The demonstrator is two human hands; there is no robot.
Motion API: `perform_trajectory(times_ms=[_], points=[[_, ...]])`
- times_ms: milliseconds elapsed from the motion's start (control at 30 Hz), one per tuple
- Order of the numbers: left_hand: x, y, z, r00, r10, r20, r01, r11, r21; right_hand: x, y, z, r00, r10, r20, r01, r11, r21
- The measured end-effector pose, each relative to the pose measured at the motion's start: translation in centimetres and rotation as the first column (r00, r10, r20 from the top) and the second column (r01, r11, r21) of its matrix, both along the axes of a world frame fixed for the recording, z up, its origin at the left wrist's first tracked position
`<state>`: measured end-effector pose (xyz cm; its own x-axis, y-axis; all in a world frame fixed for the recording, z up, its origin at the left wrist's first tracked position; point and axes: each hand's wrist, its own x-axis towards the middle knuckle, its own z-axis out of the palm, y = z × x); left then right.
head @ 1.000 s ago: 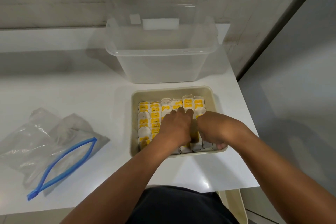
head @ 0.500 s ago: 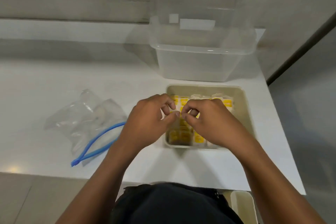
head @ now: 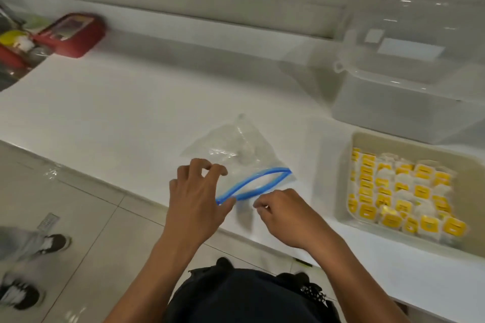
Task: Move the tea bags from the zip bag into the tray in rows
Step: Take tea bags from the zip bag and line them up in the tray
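On white counter (head: 131,102): crinkled clear zip bag (head: 237,149), hands (head: 195,198) near.

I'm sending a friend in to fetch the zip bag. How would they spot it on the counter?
On the white counter, look left of the beige tray of yellow tea bags, near the front edge where the left hand and right hand reach. The zip bag lies flat there, crumpled and clear, the only thing with a bright blue zip strip, gaping open.
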<state>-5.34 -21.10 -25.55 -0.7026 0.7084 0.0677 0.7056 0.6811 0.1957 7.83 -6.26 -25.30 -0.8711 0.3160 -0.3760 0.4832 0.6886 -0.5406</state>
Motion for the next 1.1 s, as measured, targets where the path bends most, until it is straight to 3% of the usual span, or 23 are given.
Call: perform_trajectory(times_ms=[333, 467, 667, 800, 900, 1033, 1100], points=[[-4.3, -1.8, -3.3, 0.996, -0.048, 0.071, 0.042, 0.996, 0.08, -7.1, -2.5, -4.7, 0.997, 0.005, -0.076, 0.016, 0.961, 0.275], [-5.2, -2.7, -3.4, 0.976, -0.135, 0.173, 0.107, 0.981, 0.162, -11.1, -1.8, -4.9, 0.97, -0.241, 0.016, 0.238, 0.966, 0.097], [-5.8, -3.6, -3.8, 0.951, -0.21, 0.229, 0.157, 0.961, 0.227, -12.2, -1.8, -6.4, 0.974, -0.225, -0.019, 0.224, 0.95, 0.218], [-6.1, -2.9, -4.6, 0.948, -0.219, 0.231, 0.164, 0.957, 0.238, -12.0, -2.7, -5.9, 0.946, -0.324, -0.003, 0.316, 0.919, 0.237], [-6.1, -1.8, -4.7, 0.96, -0.206, 0.191, 0.147, 0.948, 0.282, -11.8, -3.6, -4.9, 0.901, -0.385, 0.198, 0.335, 0.909, 0.247], [-5.9, 0.1, -3.9, 0.977, -0.096, 0.191, 0.024, 0.937, 0.349, -9.4, -5.4, -1.6, 0.811, -0.291, 0.509, 0.305, 0.951, 0.057], [-6.0, 1.1, -3.7, 0.978, -0.08, 0.195, 0.0, 0.925, 0.379, -7.7, -6.7, -1.3, 0.921, -0.263, 0.286, 0.275, 0.961, 0.0]])
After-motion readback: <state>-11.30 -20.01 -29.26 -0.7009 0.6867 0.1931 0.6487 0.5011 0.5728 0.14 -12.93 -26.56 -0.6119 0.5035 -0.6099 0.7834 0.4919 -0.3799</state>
